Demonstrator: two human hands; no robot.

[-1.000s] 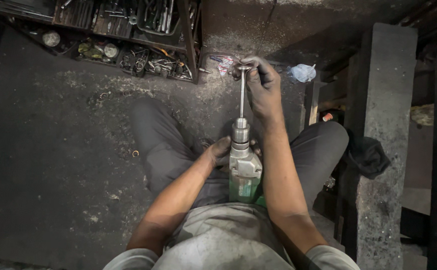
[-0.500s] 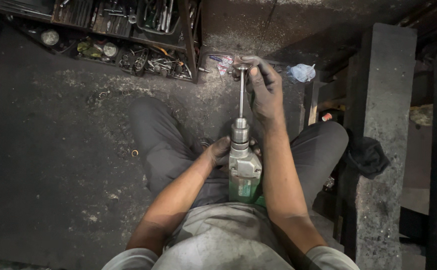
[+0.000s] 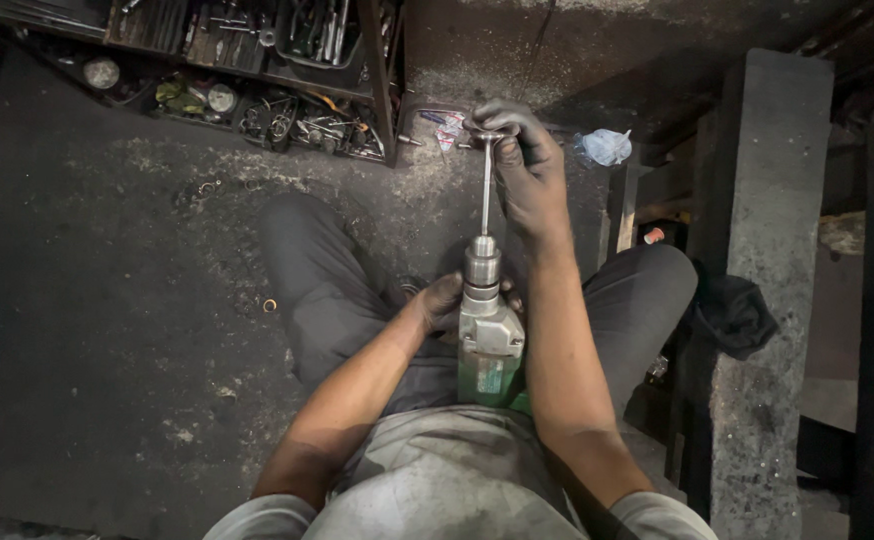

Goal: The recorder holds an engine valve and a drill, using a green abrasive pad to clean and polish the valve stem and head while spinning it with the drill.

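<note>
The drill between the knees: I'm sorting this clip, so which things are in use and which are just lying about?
In use:
- green drill, steadied by the left hand
- thin metal rod in its chuck, its flat top gripped by the right hand

Lying about:
- tool tray of small parts
- crumpled plastic bag
- dark cloth
- small ring on the floor

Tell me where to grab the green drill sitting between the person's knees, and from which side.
Best guess: grip the green drill around its grey-green body, just below the metal chuck, coming from the left, where the left hand already grips it. The body is the widest, blocky part; the rod points away from the person, and the right hand holds its far end, so the front is taken.
</note>
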